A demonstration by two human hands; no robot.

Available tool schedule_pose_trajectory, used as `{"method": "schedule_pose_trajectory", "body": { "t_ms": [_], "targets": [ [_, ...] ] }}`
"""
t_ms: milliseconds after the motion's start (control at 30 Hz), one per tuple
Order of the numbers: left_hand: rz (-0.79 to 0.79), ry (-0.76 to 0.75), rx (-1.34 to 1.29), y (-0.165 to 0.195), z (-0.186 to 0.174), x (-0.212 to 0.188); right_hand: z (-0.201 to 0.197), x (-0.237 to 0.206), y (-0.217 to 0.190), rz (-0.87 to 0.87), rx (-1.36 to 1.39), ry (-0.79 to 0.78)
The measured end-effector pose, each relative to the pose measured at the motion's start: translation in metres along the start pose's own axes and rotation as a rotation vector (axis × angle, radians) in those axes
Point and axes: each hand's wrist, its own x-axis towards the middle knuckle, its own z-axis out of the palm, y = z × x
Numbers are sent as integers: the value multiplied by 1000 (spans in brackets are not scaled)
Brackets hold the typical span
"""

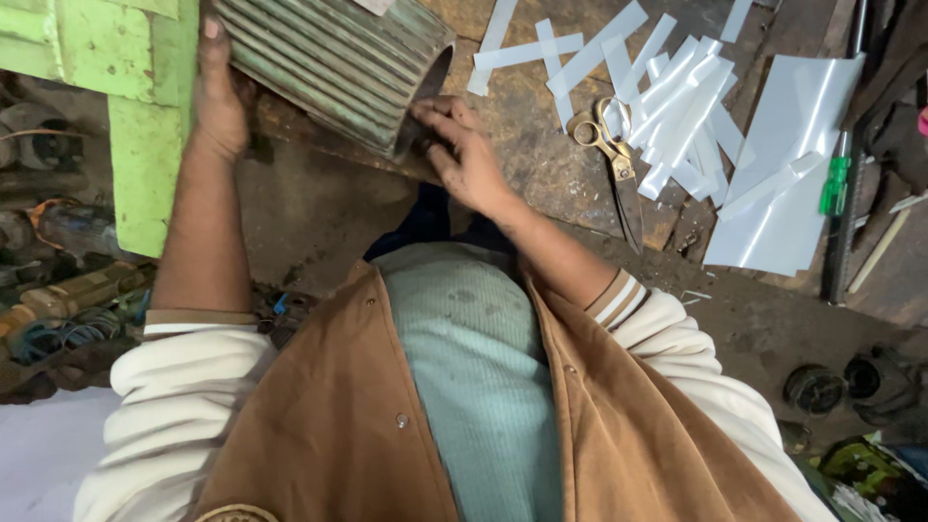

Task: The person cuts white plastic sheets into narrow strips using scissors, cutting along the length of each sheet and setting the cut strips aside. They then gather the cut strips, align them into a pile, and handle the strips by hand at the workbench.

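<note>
Work in hand: a ribbed green-grey metal motor housing (pixel 333 63) lies on its side at the near edge of the desk (pixel 541 174), at about 11 o'clock from the person's chest, open end facing 3 o'clock.
Left hand (pixel 220 101): spread flat against the housing's far-left flank, steadying it; fingers extended, not clenched.
Right hand (pixel 464 150): at the open mouth of the housing, fingertips curled onto its lower rim; whether it pinches anything small there, I cannot tell.
Progress, done: judged from the desk, cutting appears well advanced; a heap of white strips (pixel 677 106) lies at 1 o'clock, several more scattered toward 12 o'clock.
Progress, left: no strip is visible inside the housing's bore, which is dark; fitting, if intended, looks barely begun. A larger uncut white sheet (pixel 788 184) remains at 2 o'clock.
Tools: scissors (pixel 614 155) with brass-coloured handles lie closed just beside the strips, touching their edge; a green-handled screwdriver (pixel 836 184) rests on the sheet's right margin.
Packages, labels, signs: a pale tag or plate corner shows on the housing's top at 12 o'clock, cut off by the frame. A colourful green packet (pixel 870 469) lies on the floor at 4 o'clock, its print too small to judge.
Surroundings: a light green painted stand (pixel 135 116) stands at 10 o'clock.
</note>
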Motion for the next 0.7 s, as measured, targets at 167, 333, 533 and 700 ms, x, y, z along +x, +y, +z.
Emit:
{"method": "schedule_pose_trajectory", "body": {
  "t_ms": [167,333,533,700],
  "targets": [
    [49,-15,18,1,3,-2,-30,-21,2,44,-358,53],
    [91,101,200,2,6,-7,-63,-7,15,94,-822,193],
    [123,229,305,-17,13,-17,-65,9,30,28,-1075,80],
    [606,685,925,-59,40,-77,-61,-46,17,-35,-1098,-26]
  ]
}}
